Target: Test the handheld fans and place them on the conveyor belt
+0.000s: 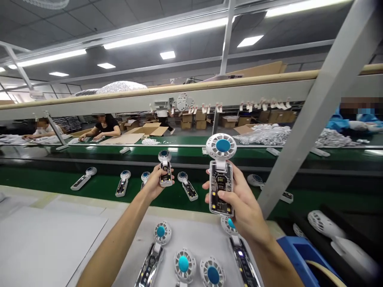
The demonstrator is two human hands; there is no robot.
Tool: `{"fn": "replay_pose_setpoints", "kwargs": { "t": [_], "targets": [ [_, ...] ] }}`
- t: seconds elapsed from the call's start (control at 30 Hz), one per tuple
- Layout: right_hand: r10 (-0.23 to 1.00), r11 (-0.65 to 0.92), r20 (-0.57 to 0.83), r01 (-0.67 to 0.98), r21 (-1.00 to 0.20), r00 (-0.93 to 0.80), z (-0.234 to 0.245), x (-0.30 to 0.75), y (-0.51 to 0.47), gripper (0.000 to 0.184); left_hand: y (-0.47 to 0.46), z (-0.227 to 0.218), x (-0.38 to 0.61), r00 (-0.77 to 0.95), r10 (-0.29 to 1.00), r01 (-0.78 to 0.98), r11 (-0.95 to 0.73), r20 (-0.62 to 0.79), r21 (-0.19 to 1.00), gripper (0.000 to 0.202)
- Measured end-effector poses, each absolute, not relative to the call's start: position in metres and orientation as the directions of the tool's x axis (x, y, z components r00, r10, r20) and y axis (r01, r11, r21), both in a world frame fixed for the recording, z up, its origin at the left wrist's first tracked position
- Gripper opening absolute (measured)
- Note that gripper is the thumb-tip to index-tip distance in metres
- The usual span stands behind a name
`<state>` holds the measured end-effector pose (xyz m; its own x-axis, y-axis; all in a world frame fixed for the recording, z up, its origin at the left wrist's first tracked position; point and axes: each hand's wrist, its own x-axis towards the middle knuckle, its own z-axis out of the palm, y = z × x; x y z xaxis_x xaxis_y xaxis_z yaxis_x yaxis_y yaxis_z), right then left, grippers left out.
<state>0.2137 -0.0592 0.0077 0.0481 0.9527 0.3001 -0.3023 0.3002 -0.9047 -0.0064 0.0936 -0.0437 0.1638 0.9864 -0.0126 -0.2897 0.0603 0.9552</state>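
My right hand (242, 199) is closed round a handheld fan (220, 175), held upright before me. It has a white round head with a blue centre and a clear handle showing the circuit board and a small lit display. My thumb presses on the board's front. Further out, over the green belt, my left hand (154, 181) grips a second handheld fan (165, 169), also head up, with the thumb across its front. Below my hands, several more fans lie on the white worktop, among them one (160, 233) at left and one (241, 255) with a lit light.
Several fans lie along the green conveyor belt (101, 195), including one (188, 186) between my hands. A slanted metal post (311, 103) rises at right. By it stands a blue bin (296, 247). Across the line, people work beside cardboard boxes and a heap of white parts (266, 134).
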Motion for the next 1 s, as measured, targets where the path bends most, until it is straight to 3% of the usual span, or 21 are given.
{"fn": "replay_pose_setpoints", "kwargs": {
  "t": [0.17,0.37,0.63,1.0],
  "targets": [
    [0.948,0.315,0.317,-0.252,-0.915,0.036,0.004,0.207,-0.063,0.069,0.045,-0.011,-0.018,0.111,0.981,-0.424,-0.1,0.161,0.9,0.062],
    [0.947,0.319,0.32,-0.207,-0.925,0.031,0.004,0.196,-0.069,0.069,0.011,0.005,-0.031,0.084,0.943,-0.446,-0.252,0.321,0.858,0.073],
    [0.952,0.305,0.302,-0.158,-0.939,0.042,0.002,0.178,-0.065,0.066,-0.005,0.009,-0.035,0.354,0.845,-0.498,-0.193,0.402,0.845,0.063],
    [0.957,0.291,0.29,-0.131,-0.948,0.024,0.009,0.16,-0.062,0.062,-0.009,0.006,-0.028,0.423,0.82,-0.547,-0.108,0.385,0.83,0.07]
  ]
}}
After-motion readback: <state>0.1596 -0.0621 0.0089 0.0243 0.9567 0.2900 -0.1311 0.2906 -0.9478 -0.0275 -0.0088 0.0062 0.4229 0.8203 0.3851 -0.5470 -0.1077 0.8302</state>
